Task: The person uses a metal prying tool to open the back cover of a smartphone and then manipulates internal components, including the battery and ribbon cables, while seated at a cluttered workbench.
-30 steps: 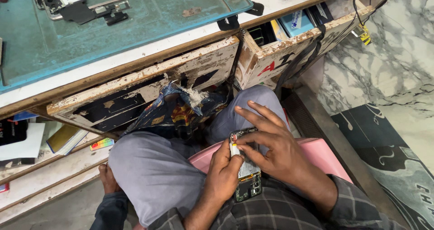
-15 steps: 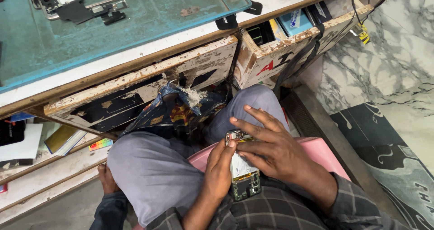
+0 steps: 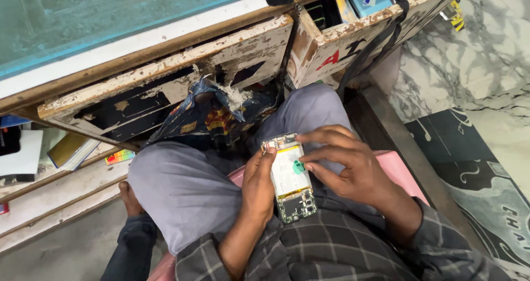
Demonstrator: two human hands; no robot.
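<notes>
Marble floor [image 3: 486, 82] right, teal worktop [image 3: 83, 27] above with worn drawers [image 3: 165, 93] hanging open. Opened phone [image 3: 291, 177] over the lap, long axis running away from the body. Left hand [image 3: 258, 184] fingers closed around its left edge; right hand [image 3: 345, 162] fingers loosely spread, tips touching its right edge.

single head-worn view, looking steeply down, close over the lap, workbench edge [image 3: 165, 49] at top

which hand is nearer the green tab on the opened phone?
Right. The right hand has fingertips at the green tab; the left hand grips the opened phone along its left edge.
</notes>
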